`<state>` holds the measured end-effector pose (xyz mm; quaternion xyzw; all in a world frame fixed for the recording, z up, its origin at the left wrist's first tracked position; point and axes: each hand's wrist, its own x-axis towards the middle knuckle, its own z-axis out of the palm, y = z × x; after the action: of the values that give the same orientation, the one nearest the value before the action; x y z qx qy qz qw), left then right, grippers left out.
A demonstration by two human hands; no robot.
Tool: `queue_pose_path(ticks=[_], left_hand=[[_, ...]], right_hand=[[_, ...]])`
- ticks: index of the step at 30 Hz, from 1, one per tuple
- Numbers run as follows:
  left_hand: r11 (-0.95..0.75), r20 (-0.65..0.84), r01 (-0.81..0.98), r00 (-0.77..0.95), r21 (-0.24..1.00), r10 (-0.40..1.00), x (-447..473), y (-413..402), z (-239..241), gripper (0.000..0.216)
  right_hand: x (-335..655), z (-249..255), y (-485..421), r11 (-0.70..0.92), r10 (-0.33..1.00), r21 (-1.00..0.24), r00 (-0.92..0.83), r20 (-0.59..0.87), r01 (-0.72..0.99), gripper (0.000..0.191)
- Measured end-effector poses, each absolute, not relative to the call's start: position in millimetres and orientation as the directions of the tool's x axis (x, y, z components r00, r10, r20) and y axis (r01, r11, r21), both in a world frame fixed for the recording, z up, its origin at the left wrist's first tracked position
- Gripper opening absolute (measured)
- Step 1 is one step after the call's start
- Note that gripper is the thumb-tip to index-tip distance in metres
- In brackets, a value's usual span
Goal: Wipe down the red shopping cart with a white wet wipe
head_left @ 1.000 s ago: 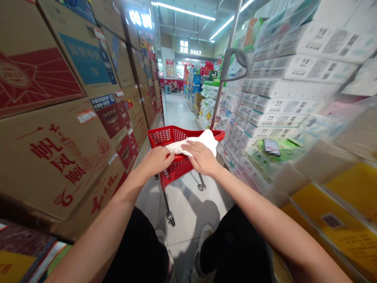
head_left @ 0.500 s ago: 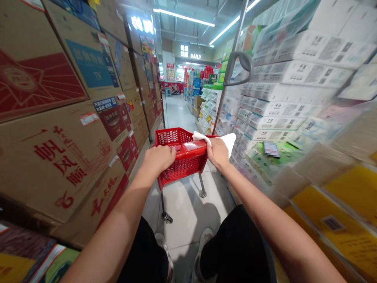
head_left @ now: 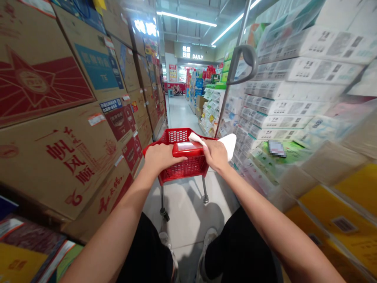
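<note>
glossy plastic handle (head_left: 188, 150), matt cloth (head_left: 229, 147)

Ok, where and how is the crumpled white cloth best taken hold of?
Probably by its wide flap, from the right: that part of the crumpled white cloth juts out free beyond the right hand, while the rest is mostly under that hand at the red plastic cart handle.

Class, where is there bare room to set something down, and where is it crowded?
Bare floor shows between the red cart and the shoes, and beyond the cart down the aisle. Crowded: cartons line the left, wrapped packs the right; left hand, right hand and cloth crowd the handle.
</note>
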<state>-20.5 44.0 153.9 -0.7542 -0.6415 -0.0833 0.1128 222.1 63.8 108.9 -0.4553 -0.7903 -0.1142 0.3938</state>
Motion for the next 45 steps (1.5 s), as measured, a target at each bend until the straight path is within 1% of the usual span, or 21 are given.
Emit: queue_pose_path(ticks=[3, 5, 6, 8, 11, 13, 15, 16, 18, 21, 24, 26, 27, 30, 32, 34, 37, 41, 45], left_hand=[[-0.145, 0.28, 0.987, 0.158, -0.067, 0.947, -12.4, 49.2, 149.6, 0.061], [-0.145, 0.287, 0.987, 0.157, -0.063, 0.945, -8.4, 52.4, 146.7, 0.048], [-0.147, 0.293, 0.987, 0.159, -0.06, 0.943, -7.4, 53.7, 145.7, 0.045], [-0.154, 0.303, 0.986, 0.164, -0.056, 0.939, -7.3, 55.5, 144.9, 0.046], [-0.157, 0.3, 0.986, 0.164, -0.05, 0.94, -10.3, 55.2, 146.9, 0.064], [-0.161, 0.295, 0.986, 0.165, -0.041, 0.941, -12.4, 53.4, 149.4, 0.076], [-0.168, 0.292, 0.985, 0.17, -0.032, 0.941, -13.3, 51.2, 151.8, 0.08], [-0.172, 0.291, 0.985, 0.172, -0.027, 0.941, -13.0, 50.3, 152.6, 0.08], [-0.176, 0.294, 0.984, 0.174, -0.022, 0.94, -11.2, 49.4, 153.2, 0.079], [-0.166, 0.305, 0.986, 0.166, -0.028, 0.938, -7.6, 51.1, 151.5, 0.077], [-0.149, 0.311, 0.988, 0.156, -0.046, 0.938, -7.1, 54.5, 148.8, 0.073], [-0.148, 0.309, 0.987, 0.158, -0.058, 0.938, -9.5, 55.3, 148.3, 0.073], [-0.152, 0.306, 0.987, 0.163, -0.06, 0.938, -11.2, 54.9, 148.7, 0.074], [-0.174, 0.296, 0.984, 0.181, -0.047, 0.938, -17.3, 51.7, 151.2, 0.077], [-0.195, 0.293, 0.98, 0.197, -0.037, 0.936, -20.9, 49.4, 152.7, 0.079], [-0.206, 0.292, 0.978, 0.208, -0.038, 0.933, -23.5, 48.1, 153.2, 0.081], [-0.213, 0.302, 0.976, 0.218, -0.05, 0.928, -24.9, 48.2, 151.4, 0.083], [-0.209, 0.323, 0.976, 0.217, -0.057, 0.921, -24.5, 49.8, 147.3, 0.086], [-0.203, 0.331, 0.978, 0.209, -0.054, 0.92, -23.3, 51.1, 145.5, 0.088]], right_hand=[[168.4, 109.1, 50.5, 0.687, 0.557, -0.113, -0.42, 0.716, 0.718, 0.054], [141.2, 111.3, 45.4, 0.717, 0.548, -0.123, -0.446, 0.708, 0.686, 0.054], [134.3, 113.3, 45.3, 0.722, 0.554, -0.137, -0.448, 0.702, 0.678, 0.053], [136.3, 119.1, 49.7, 0.73, 0.574, -0.177, -0.452, 0.683, 0.661, 0.047], [170.8, 130.2, 65.3, 0.71, 0.634, -0.26, -0.435, 0.639, 0.654, 0.04], [200.3, 137.0, 76.9, 0.656, 0.678, -0.278, -0.387, 0.625, 0.701, 0.03], [222.1, 141.8, 84.6, 0.609, 0.694, -0.232, -0.368, 0.62, 0.758, 0.023], [227.6, 143.3, 86.1, 0.595, 0.69, -0.191, -0.375, 0.619, 0.781, 0.022], [226.3, 144.2, 83.8, 0.581, 0.67, -0.095, -0.408, 0.62, 0.808, 0.025], [202.6, 141.5, 72.7, 0.596, 0.624, 0.026, -0.483, 0.615, 0.803, 0.03], [178.3, 135.7, 64.6, 0.659, 0.57, 0.063, -0.553, 0.608, 0.749, 0.039], [173.1, 131.5, 64.5, 0.698, 0.541, 0.06, -0.58, 0.61, 0.714, 0.047], [174.6, 129.6, 65.4, 0.709, 0.535, 0.051, -0.583, 0.611, 0.704, 0.048], [193.1, 125.9, 68.7, 0.702, 0.55, 0.013, -0.554, 0.625, 0.712, 0.047], [214.1, 124.6, 70.0, 0.664, 0.585, -0.011, -0.509, 0.631, 0.748, 0.048], [239.2, 123.0, 71.6, 0.579, 0.648, -0.018, -0.447, 0.617, 0.815, 0.051], [276.3, 118.4, 76.6, 0.429, 0.724, 0.003, -0.346, 0.596, 0.903, 0.056], [301.2, 111.1, 84.7, 0.361, 0.728, -0.026, -0.264, 0.632, 0.932, 0.055], [279.5, 106.2, 83.8, 0.292, 0.694, -0.087, -0.149, 0.704, 0.952, 0.051]])
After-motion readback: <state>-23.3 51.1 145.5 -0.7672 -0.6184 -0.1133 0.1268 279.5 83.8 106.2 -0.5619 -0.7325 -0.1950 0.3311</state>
